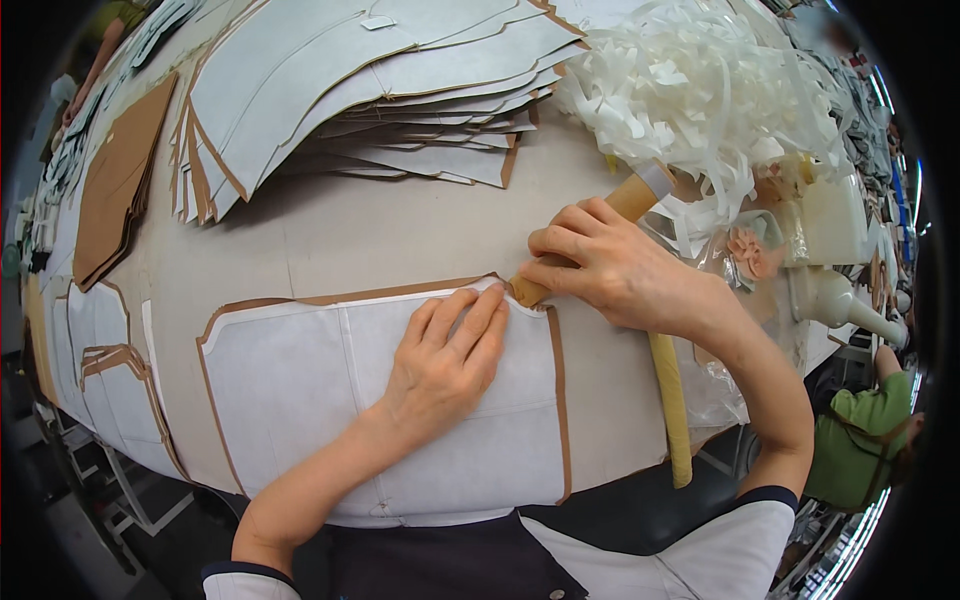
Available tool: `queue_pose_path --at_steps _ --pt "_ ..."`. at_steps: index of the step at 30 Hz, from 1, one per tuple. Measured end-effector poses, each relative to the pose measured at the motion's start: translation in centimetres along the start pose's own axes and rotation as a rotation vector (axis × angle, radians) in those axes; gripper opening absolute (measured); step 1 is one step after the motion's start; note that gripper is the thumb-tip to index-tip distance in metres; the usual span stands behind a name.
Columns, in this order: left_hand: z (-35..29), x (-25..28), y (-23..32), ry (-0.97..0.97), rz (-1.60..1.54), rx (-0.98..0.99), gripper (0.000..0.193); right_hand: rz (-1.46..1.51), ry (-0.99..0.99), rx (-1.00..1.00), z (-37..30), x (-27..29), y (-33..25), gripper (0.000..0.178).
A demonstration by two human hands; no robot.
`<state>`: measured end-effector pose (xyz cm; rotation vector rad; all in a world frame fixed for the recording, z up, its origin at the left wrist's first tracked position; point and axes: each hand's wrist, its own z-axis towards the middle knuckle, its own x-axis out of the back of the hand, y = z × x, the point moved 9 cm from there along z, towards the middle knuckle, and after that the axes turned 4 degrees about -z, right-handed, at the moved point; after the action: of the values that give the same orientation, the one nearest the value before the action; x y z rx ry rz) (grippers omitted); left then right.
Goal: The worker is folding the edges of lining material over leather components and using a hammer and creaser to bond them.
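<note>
One tan, grey-ended stick (634, 197) is in my right hand (618, 265), fingers wrapped round it, slanting down-left to the top edge of a white, brown-bordered flat panel (280, 400) on the table (400, 232). My left hand (437, 362) covers that panel, fingers slightly spread, tips right by the stick.

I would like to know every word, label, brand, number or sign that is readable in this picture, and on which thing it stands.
There is no readable text in this view.
Small white tag on the stack of pale panels: too small to tell whether it has writing.
Tan bar in the right hand: no legible marking.
</note>
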<state>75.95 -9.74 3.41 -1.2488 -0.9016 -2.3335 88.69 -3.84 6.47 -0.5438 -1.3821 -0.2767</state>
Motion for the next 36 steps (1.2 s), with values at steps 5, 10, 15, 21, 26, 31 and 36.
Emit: queue_pose_path --at_steps 5,10,15,21,26,31,36 --pt "0.1 0.0 -0.1 -0.023 -0.023 0.018 0.049 -0.006 -0.037 0.056 0.7 0.3 -0.1 0.037" --pt "0.0 -0.2 -0.2 -0.030 -0.045 0.020 0.049 -0.014 -0.080 0.106 1.3 -0.5 0.4 0.047" --pt "0.0 -0.2 -0.3 -0.035 -0.043 0.031 0.049 -0.073 -0.032 0.223 2.3 -0.2 0.3 0.020" --pt "0.1 -0.3 -0.2 -0.036 -0.033 0.026 0.048 -0.044 -0.021 0.229 2.5 -0.2 0.6 0.018" --pt "0.1 -0.2 -0.3 -0.035 -0.025 0.028 0.047 -0.083 -0.007 0.184 1.5 0.0 -0.1 0.020" --pt "0.0 -0.3 -0.3 -0.024 -0.012 0.027 0.047 -0.105 -0.014 0.133 1.3 -0.2 -0.2 0.021" --pt "0.2 -0.2 -0.3 -0.034 -0.028 0.032 0.047 -0.069 -0.003 0.200 1.8 -0.2 0.1 0.019"
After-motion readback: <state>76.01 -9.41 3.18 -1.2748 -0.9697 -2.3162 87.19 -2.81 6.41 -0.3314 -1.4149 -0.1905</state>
